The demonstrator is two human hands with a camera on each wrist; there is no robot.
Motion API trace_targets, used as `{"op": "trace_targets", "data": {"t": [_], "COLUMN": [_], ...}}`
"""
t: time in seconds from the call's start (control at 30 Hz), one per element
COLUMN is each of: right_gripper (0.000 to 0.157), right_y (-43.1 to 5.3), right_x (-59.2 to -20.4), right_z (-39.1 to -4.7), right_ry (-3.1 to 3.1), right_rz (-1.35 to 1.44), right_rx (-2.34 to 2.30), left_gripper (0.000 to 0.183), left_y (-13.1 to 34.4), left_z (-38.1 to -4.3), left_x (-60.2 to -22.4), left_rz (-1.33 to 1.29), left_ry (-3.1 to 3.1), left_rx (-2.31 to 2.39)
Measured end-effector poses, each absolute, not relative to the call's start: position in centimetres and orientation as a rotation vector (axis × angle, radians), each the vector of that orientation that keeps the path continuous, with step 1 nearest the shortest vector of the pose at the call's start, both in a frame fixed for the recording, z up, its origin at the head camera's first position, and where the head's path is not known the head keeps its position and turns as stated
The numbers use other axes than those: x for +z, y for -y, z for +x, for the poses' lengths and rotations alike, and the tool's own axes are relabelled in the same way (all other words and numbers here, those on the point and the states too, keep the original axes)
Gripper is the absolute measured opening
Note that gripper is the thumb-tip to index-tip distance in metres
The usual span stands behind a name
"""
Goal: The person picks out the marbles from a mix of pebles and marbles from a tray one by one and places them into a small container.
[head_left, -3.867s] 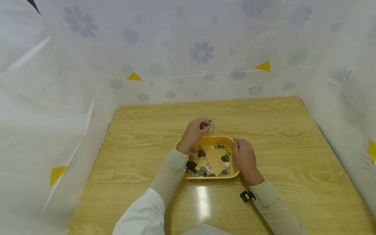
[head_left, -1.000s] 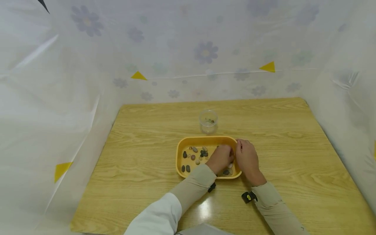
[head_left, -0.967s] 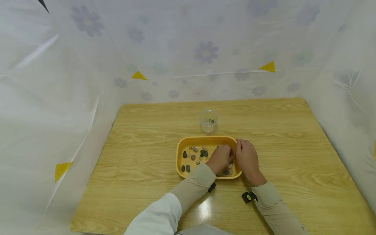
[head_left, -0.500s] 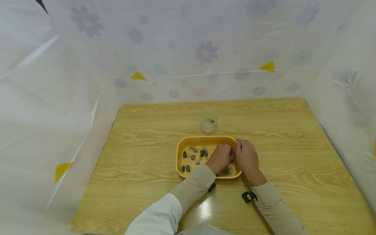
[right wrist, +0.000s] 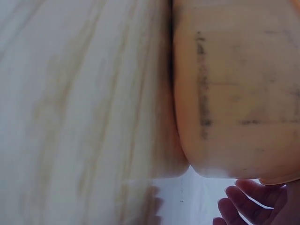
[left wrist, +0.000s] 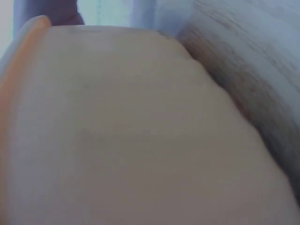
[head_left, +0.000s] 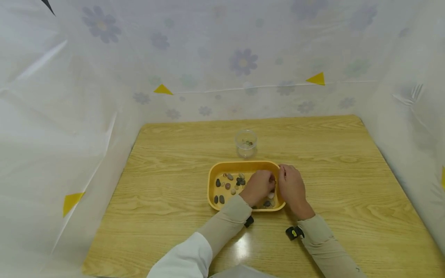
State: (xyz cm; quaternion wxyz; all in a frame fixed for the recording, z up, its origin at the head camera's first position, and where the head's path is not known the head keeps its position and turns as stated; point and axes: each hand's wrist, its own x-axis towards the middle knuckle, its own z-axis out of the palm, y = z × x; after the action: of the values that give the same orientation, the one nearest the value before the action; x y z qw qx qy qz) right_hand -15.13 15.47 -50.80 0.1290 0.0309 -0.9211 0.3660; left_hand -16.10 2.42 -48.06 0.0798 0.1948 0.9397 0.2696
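A yellow rectangular tray lies on the table with pebbles and small stones in it. Inside its right part is my left hand, fingers bent downward near the right wall. Its fingertips are mostly hidden, so anything between them cannot be made out. A white stone and a dark pebble lie just below those fingers. My right hand grips the tray's right rim; in the right wrist view several curled fingers show by the rim. Tray wall fills most of the left wrist view.
Behind the tray stands a clear round cup with a few small glass beads at its bottom. Dark pebbles and other stones are spread over the tray's left half. Pale flowered sheeting with yellow triangles encloses the wooden table.
My left hand went from the clear cup down into the tray's right side, then shifted slightly left over the last half second. My right hand stays at the rim.
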Motion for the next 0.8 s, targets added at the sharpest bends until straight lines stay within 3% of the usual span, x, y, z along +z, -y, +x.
{"op": "trace_targets", "data": {"t": [0.17,0.4,0.8], "right_gripper": [0.042,0.040,0.041], "right_y": [-15.5,-15.4,-15.3], "right_x": [-51.0,-50.8,-50.7], "right_z": [-15.2,-15.2,-15.1], "right_ry": [2.691,2.697,2.693], "right_rz": [0.075,0.060,0.023], "right_rx": [1.051,1.050,1.080], "left_gripper": [0.007,0.010,0.013], "left_y": [-1.5,-0.1,2.2], "left_z": [-16.0,-15.8,-16.3], "left_x": [-47.2,-45.2,-39.9], "left_rz": [0.557,0.471,0.632], "left_ry": [-2.775,-2.704,-2.860], "left_rx": [0.904,1.038,1.096]}}
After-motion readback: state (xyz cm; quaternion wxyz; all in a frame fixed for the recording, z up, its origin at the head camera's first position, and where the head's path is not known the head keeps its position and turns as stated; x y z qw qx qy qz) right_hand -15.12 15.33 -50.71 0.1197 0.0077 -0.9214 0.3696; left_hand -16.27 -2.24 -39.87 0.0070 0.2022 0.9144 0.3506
